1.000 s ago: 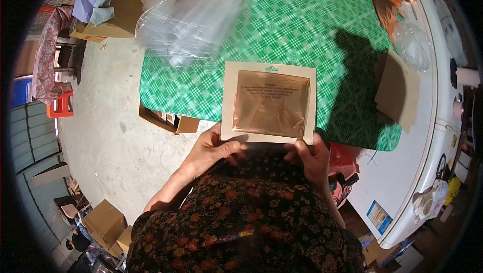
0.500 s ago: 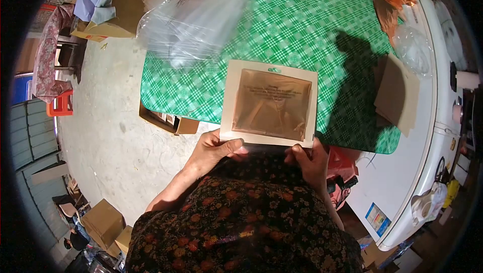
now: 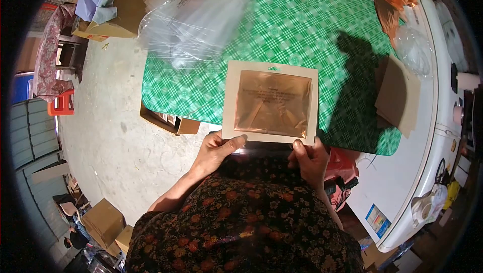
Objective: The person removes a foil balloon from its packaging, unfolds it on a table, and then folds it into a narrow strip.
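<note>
Head view, item: one beige card, held between and just ahead of both hands, a slotted hole at its far edge.
Copper panel: one shiny copper-coloured film panel fills most of the card, creased, with dark print too small for us to read; whether it lies on the card or shows through a cut-out, we cannot tell.
Holding the card: we judge a light pinch at the two near corners best, both hands level, so the card neither bows nor twists.
Care of the film: we would rest the thumbs on the bare border only, as pressure on the film could add creases.
Left hand: the left hand is closed in a pinch on the near-left corner, thumb slanting inward along the near edge; fingers mostly hidden beneath.
Right hand: the right hand is closed in a pinch near the near-right corner, thumb upright against the edge, fingers curled below it.
Arms: we see the left forearm angled in from the left; the right is partly hidden by the floral garment.
Beyond the hands: green checked tablecloth; whether the card touches it, we cannot tell.
Ahead of the left hand: stacked clear plastic bags.
Ahead and outward of the right hand: loose beige sheets, overlapping.
</note>
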The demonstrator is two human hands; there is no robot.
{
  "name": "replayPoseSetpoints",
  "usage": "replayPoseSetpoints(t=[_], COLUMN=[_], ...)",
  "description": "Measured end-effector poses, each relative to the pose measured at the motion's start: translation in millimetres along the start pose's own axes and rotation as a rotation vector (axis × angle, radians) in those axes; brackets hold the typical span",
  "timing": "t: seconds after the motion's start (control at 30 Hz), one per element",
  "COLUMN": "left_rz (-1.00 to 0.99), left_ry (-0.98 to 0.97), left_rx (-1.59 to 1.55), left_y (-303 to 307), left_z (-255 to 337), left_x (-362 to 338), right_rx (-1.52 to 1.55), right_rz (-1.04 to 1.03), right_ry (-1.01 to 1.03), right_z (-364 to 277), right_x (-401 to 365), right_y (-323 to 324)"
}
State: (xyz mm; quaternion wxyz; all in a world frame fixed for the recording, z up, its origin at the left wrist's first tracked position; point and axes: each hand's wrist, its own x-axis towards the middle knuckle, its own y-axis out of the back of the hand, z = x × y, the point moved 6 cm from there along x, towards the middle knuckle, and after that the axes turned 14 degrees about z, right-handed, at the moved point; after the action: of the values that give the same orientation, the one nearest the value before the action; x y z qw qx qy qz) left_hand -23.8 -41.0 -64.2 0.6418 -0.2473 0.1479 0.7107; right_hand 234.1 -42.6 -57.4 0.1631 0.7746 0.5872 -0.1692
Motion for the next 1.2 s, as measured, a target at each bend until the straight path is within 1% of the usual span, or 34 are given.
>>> replayPoseSetpoints(t=[0.03,0.1,0.13,0.17,0.27,0.3,0.33,0.37,0.4,0.43,0.47,0.5,0.53,0.57,0.6,0.63,0.67,0.73,0.77,0.87,0.9,1.2], left_rz=[0.004,-0.017,-0.027,-0.068,0.056,0.204,0.343,0.420,0.496,0.501,0.467,0.430,0.391,0.319,0.246,0.167,0.088,-0.064,-0.138,-0.246,-0.271,-0.238], left_ry=[-0.013,0.023,0.043,-0.028,0.016,-0.187,-0.455,-0.513,-0.571,-0.549,-0.707,-0.865,-1.024,-1.105,-1.138,-1.215,-1.294,-1.351,-1.378,-1.357,-1.356,-1.326], left_rx=[-0.024,-0.002,0.008,0.143,0.296,0.586,0.720,0.764,0.807,0.848,0.902,0.951,0.995,0.959,0.964,0.967,0.967,1.009,1.030,1.091,1.113,1.155], left_y=[-3,-10,-12,-9,0,8,11,15,18,18,13,7,-1,-17,-29,-46,-63,-86,-94,-109,-110,-113], left_z=[6,19,24,23,36,50,62,66,72,77,83,87,91,101,102,106,109,101,95,86,83,82], left_x=[0,-4,-4,-1,0,1,-3,-4,-6,-7,-7,-7,-6,-4,1,5,9,23,28,42,46,55], right_rx=[-0.038,-0.115,-0.089,-0.062,-0.040,-0.060,-0.081,-0.146,-0.294,-0.443,-0.594,-0.697,-0.705,-0.709,-0.711,-0.922,-0.931,-0.948,-0.953,-0.960,-0.973,-0.914], right_rz=[0.007,0.024,0.044,0.065,0.113,0.131,0.149,0.204,0.229,0.253,0.276,0.317,0.293,0.268,0.241,0.183,0.186,0.191,0.192,0.211,0.158,0.157], right_ry=[-0.007,-0.025,0.006,0.038,0.101,0.132,0.163,0.227,0.343,0.457,0.568,0.806,0.971,1.136,1.300,1.257,1.306,1.408,1.425,1.419,1.400,1.401], right_z=[-3,-9,-15,-21,-27,-28,-29,-23,-29,-36,-41,-43,-40,-38,-37,-35,-35,-30,-28,-37,-33,-32], right_x=[1,4,5,6,9,9,9,9,7,4,1,0,-1,-4,-11,-12,-15,-16,-15,-13,-11,-8], right_y=[-1,-2,-2,-4,-4,-1,1,8,12,15,17,16,12,8,4,-5,-11,-22,-25,-28,-27,-25])
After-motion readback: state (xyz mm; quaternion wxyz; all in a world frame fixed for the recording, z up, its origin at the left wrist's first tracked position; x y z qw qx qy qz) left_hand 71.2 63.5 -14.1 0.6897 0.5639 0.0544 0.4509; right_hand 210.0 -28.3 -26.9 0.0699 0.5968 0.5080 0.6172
